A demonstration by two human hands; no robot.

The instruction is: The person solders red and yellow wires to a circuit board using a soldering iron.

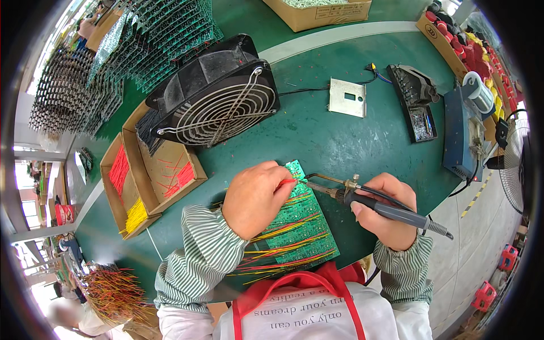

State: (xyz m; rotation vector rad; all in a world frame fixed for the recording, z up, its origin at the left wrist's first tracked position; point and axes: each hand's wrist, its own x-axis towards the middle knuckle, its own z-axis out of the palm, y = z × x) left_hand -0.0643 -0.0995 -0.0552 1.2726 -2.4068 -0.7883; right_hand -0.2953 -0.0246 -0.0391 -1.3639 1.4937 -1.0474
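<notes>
A green circuit board panel [311, 226] lies on the table in front of me, with several red and yellow wires [283, 229] running off its left side. Over its far left part, my left hand [249, 198] is closed in a pinch on a red wire [290, 181] near the board's far end. My right hand [391, 212] grips a soldering iron [399, 214] with a dark handle. Its tip points left and meets the board close to the red wire's end. A thin curved feed tube [323, 178] runs along the iron to the same spot.
A black fan [224, 113] stands beyond my left hand. Left of it, a cardboard tray [201, 177] holds cut red and yellow wires. A metal plate [347, 105], an iron stand [416, 107], a blue soldering station [460, 136] and a solder spool [479, 93] sit at the far right.
</notes>
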